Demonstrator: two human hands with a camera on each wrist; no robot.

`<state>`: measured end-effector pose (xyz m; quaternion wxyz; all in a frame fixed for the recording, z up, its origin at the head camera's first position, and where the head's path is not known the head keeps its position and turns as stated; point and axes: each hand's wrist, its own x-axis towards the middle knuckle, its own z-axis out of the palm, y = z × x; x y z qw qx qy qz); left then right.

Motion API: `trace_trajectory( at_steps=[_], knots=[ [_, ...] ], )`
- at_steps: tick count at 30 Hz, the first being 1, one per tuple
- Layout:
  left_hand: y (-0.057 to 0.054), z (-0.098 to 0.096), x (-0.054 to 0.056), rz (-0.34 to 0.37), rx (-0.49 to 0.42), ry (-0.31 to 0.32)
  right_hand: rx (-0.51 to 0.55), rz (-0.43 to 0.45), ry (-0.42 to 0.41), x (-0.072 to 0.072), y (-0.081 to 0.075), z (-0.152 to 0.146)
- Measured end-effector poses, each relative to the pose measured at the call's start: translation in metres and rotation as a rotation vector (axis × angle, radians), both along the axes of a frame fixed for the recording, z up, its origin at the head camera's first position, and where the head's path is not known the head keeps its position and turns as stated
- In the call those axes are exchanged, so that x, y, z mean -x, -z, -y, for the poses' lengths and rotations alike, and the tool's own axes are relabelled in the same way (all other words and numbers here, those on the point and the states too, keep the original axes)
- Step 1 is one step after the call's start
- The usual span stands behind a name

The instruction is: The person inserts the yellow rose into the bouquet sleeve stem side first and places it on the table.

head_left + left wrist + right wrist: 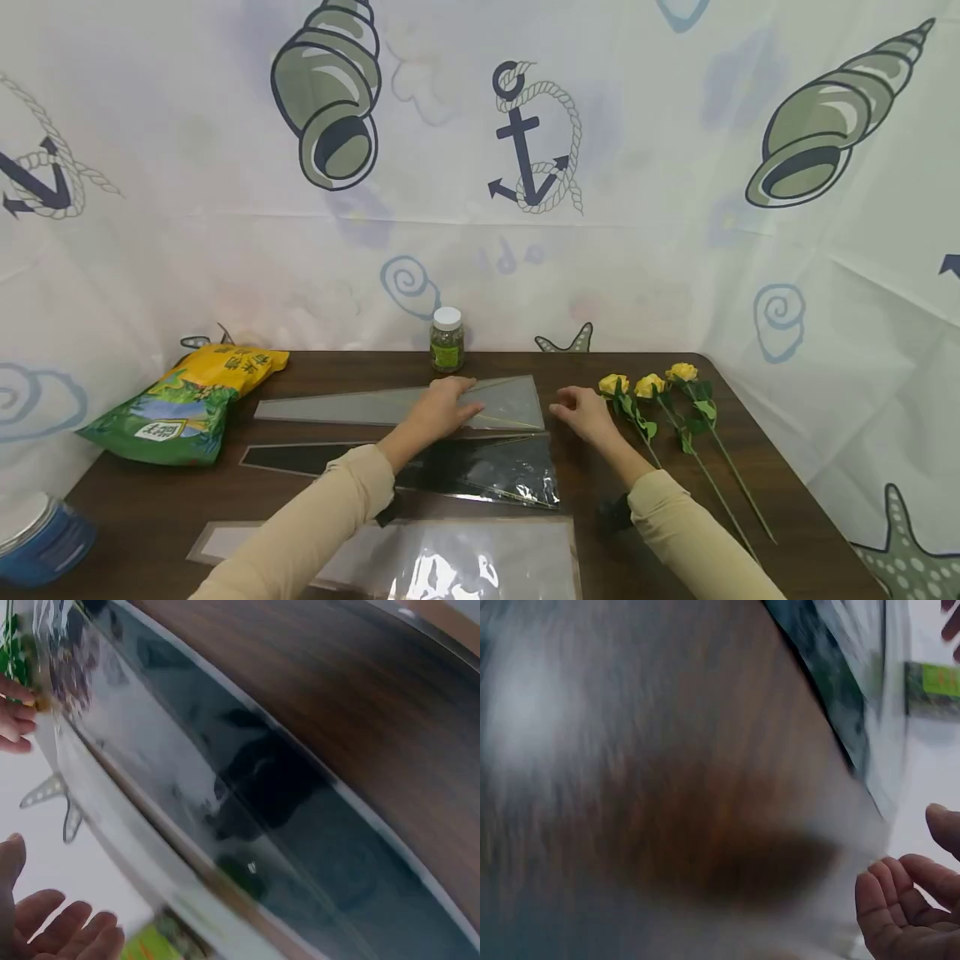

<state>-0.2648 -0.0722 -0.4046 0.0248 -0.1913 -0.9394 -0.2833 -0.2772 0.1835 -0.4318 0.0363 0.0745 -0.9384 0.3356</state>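
Note:
My left hand (pixel 441 406) hovers over a grey, tapered clear-edged plastic flower sleeve (pixel 337 404), thumb apart from the fingers and nothing between them. In the left wrist view, the fingers of this left hand (pixel 64 930) are loosely bent. Just right of the sleeve's wide end is my right hand (pixel 585 412), its fingers slightly curved around no object. The right wrist view has the right hand (pixel 911 907) with thumb and fingers parted. Closer to me lie a black sleeve (pixel 495 471) and a white sleeve (pixel 480 546), both flat on the table.
Three yellow roses (pixel 648 386) with long green stems lie at the right. A green-and-yellow bag (pixel 187 404) sits at the back left. A small white-lidded jar (pixel 447 342) stands at the table's back edge, and a blue tub (pixel 45 542) at the front left.

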Motion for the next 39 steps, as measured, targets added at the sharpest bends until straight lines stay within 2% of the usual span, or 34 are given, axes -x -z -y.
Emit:
trace_trajectory(
  at_steps=[4,8,11,12,15,18,19,20,28,31,36,39],
  knots=[
    [0.015,-0.025,0.008,0.035,-0.003,-0.003,0.034,0.092,0.026,0.003,0.010,0.011],
    [0.027,-0.045,0.018,0.053,0.002,-0.001,0.065,0.118,0.045,0.006,0.014,0.020],
    [0.038,-0.053,0.022,0.035,0.047,-0.012,0.054,0.104,0.038,0.008,0.024,0.024],
    [0.042,-0.055,0.022,0.015,0.073,-0.018,0.049,0.062,0.016,0.012,0.034,0.023],
    [0.050,-0.057,0.023,-0.041,0.150,-0.036,0.008,0.033,0.021,0.014,0.040,0.026],
    [0.052,-0.059,0.024,-0.072,0.195,-0.037,-0.013,0.049,0.046,0.014,0.035,0.031],
    [0.052,-0.059,0.025,-0.074,0.201,-0.035,-0.024,0.086,0.072,0.010,0.026,0.035],
    [0.051,-0.059,0.025,-0.074,0.203,-0.034,-0.031,0.096,0.078,0.010,0.022,0.037],
    [0.048,-0.060,0.028,-0.077,0.210,-0.034,-0.064,0.098,0.050,0.013,0.012,0.039],
    [0.050,-0.061,0.029,-0.085,0.229,-0.034,0.028,0.161,0.038,0.018,0.012,0.035],
    [0.053,-0.061,0.030,-0.070,0.244,-0.032,0.325,0.376,0.021,0.025,0.011,0.025],
    [0.053,-0.059,0.028,-0.064,0.242,-0.033,0.445,0.470,0.002,0.025,0.009,0.021]
  ],
)
